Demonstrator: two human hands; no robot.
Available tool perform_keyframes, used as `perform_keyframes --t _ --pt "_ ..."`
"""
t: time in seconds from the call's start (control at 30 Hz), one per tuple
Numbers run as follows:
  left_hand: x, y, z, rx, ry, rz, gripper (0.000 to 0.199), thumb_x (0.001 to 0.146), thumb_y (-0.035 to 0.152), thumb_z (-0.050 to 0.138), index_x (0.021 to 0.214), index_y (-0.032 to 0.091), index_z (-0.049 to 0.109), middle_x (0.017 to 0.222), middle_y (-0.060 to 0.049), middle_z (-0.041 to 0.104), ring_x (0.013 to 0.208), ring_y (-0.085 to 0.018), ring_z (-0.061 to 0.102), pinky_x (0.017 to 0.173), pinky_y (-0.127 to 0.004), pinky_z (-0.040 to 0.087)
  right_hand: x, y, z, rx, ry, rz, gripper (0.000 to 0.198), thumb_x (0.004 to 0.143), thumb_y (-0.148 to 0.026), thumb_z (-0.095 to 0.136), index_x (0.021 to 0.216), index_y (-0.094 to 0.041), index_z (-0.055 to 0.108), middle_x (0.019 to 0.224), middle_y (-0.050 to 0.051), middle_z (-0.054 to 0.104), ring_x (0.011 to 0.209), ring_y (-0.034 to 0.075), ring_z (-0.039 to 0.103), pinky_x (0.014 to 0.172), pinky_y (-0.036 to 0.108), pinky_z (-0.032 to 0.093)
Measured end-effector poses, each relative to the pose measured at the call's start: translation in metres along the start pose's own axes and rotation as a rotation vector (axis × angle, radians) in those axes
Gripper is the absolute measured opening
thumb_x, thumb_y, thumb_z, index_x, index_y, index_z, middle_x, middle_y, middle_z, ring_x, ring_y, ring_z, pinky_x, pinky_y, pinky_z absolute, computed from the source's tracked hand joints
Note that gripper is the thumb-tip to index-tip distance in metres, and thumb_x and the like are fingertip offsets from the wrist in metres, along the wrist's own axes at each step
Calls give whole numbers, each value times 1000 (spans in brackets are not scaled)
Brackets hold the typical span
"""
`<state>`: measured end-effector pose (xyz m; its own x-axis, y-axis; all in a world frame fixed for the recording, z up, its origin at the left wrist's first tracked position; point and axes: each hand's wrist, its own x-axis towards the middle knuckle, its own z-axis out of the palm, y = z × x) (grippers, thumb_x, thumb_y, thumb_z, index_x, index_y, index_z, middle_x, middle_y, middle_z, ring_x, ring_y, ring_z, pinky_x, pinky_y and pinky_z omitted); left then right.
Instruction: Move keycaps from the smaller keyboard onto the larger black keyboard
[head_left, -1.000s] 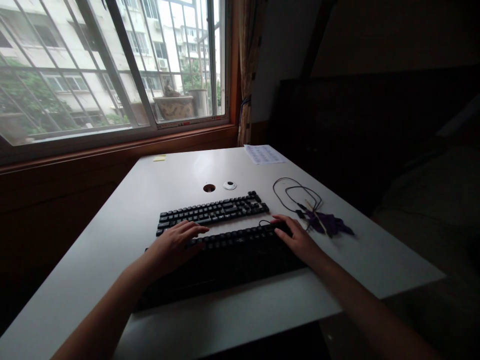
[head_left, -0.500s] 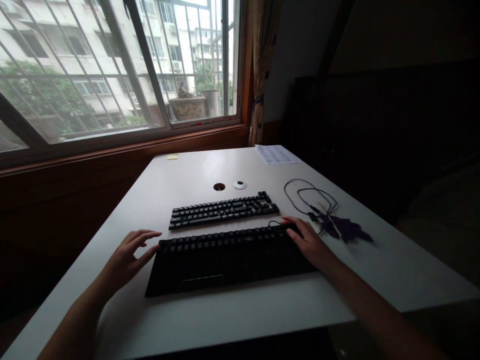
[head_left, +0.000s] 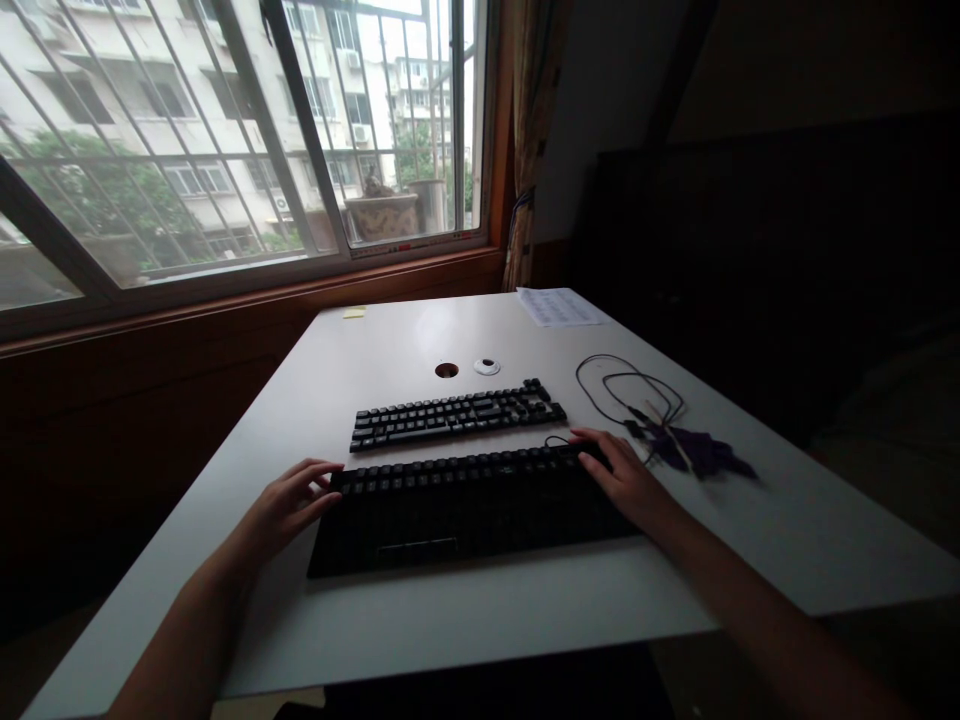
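A black keyboard [head_left: 457, 515] lies near the front of the white table, with raised keys showing along its back rows and a dark, flat front part. My left hand [head_left: 289, 505] has its fingertips and thumb at the keyboard's back left corner. At the back right end, my right hand [head_left: 615, 475] grips the keyboard, thumb on top and fingers over the rear edge. Just behind it sits a set of black keycaps [head_left: 450, 415] in keyboard layout, with pale gaps at its right side.
On the right lie a looped black cable [head_left: 600, 358], a purple cloth [head_left: 697, 452] and a thin pale stick [head_left: 679, 448]. Printed paper [head_left: 561, 307] and a yellow note [head_left: 354, 312] lie at the table's far side. A cable hole [head_left: 447, 370] has a white cover [head_left: 487, 367] beside it.
My left hand has come right onto the keyboard's left corner, from just beside it. My right hand stays at the right end. The view has shifted slightly.
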<state>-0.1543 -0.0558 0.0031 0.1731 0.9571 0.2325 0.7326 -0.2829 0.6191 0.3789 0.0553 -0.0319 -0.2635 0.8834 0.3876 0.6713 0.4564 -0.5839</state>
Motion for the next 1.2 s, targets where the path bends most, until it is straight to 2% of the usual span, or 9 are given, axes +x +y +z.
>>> perform_keyframes --t 0.37,0.53,0.63,0.8,1.2 --pt "0 2 -2 -27 -18 -3 37 93 47 66 120 22 69 105 -6 69 79 -15 70 69 -26 61 1 -6 -2 -49 39 -57 36 98 -37 50 131 -32 61 123 7 71 120 32 62 107 54 48" --pt "0 3 -3 -29 -23 -12 36 94 46 66 121 21 68 103 -5 68 75 -14 68 67 -25 60 -3 -19 -11 -107 112 -192 23 98 -31 52 114 -29 69 112 8 71 112 32 62 106 55 47" --pt "0 1 -3 -26 -23 -14 36 94 46 65 121 21 68 102 -5 69 76 -14 68 68 -25 60 -6 -26 -15 -87 116 -267 20 97 -25 53 106 -29 70 100 7 73 101 31 66 97 51 52" --pt "-1 -4 -2 -14 -24 -5 37 95 47 65 122 21 68 103 -5 69 80 -15 69 69 -26 61 -10 -33 -14 -51 56 -332 25 96 -20 53 113 -29 68 99 6 75 94 28 71 87 46 58" --pt "0 0 -3 -17 -23 8 35 95 46 66 121 22 68 105 -6 69 80 -15 69 69 -25 61 -14 -31 -13 -118 23 -313 29 94 -20 54 116 -29 71 108 7 77 102 29 72 94 49 59"
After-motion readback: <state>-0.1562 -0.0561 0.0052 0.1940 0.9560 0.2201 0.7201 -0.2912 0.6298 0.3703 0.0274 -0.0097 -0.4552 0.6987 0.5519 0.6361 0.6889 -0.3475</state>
